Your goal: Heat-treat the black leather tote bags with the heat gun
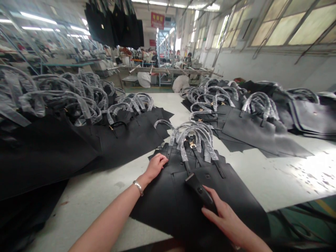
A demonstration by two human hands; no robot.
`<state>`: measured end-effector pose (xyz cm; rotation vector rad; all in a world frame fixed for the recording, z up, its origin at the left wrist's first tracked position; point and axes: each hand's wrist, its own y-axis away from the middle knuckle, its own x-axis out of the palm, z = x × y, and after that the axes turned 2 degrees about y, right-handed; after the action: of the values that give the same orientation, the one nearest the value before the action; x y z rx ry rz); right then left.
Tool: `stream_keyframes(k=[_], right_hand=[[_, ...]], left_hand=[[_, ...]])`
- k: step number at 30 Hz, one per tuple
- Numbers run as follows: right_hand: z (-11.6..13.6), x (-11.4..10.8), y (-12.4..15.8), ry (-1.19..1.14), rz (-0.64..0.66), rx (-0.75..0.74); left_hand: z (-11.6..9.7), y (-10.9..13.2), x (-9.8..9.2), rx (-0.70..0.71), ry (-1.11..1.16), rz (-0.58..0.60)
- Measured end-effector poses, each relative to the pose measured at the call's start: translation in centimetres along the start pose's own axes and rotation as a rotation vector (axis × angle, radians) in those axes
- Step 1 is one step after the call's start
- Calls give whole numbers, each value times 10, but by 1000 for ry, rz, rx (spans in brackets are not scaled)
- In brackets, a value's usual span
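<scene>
A stack of flat black handbag pieces (236,189) lies in front of me, with handles (185,154) wrapped in clear plastic arching up at its far end. Gold-coloured hardware (193,144) shows between the handles. My right hand (220,208) is closed around a black electric trimmer (201,192), whose head points up and left over the top piece, near a handle's base. At the left edge of the stack, my left hand (156,166) has its fingers curled together on a black handbag piece (154,196), close to another handle's base.
The pale worktable (97,199) carries more black bag pieces on the left (126,136) and on the right (249,122). Finished-looking black bags (102,26) hang overhead beyond it. A metal rail (168,70) crosses behind the table, and people sit at workstations farther back.
</scene>
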<state>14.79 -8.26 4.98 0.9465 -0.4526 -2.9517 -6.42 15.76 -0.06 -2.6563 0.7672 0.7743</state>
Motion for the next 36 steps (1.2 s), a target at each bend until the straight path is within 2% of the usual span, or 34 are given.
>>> stream_keyframes(k=[4, 6, 9, 12, 15, 18, 21, 24, 29, 30, 34, 36], right_hand=[[-5, 2, -1, -16, -3, -21], [-8, 3, -2, -27, -15, -23], [-8, 3, -2, -78, -18, 2], [0, 0, -2, -136, 16, 42], [17, -4, -5, -180, 67, 51], [39, -6, -16, -194, 147, 43], [54, -5, -32, -175, 152, 20], [57, -3, -39, -180, 111, 12], [55, 0, -39, -183, 198, 29], [56, 0, -41, -186, 183, 28], [61, -8, -51, -168, -12, 28], [61, -13, -50, -165, 11, 47]], left_hand=[[-12, 20, 3, 51, -207, 111], [-22, 30, 9, 18, -223, 108], [-32, 37, 21, -165, 16, 88], [-34, 39, 30, -286, 235, 137], [-34, 44, 34, -316, 368, 167], [-34, 50, 34, -318, 592, 169], [-34, 53, 32, -305, 776, 144], [-33, 52, 30, -310, 818, 109], [-26, 51, 33, -306, 826, 137], [-25, 51, 34, -298, 831, 140], [-23, 54, 32, -306, 860, 132], [-24, 55, 31, -314, 883, 139]])
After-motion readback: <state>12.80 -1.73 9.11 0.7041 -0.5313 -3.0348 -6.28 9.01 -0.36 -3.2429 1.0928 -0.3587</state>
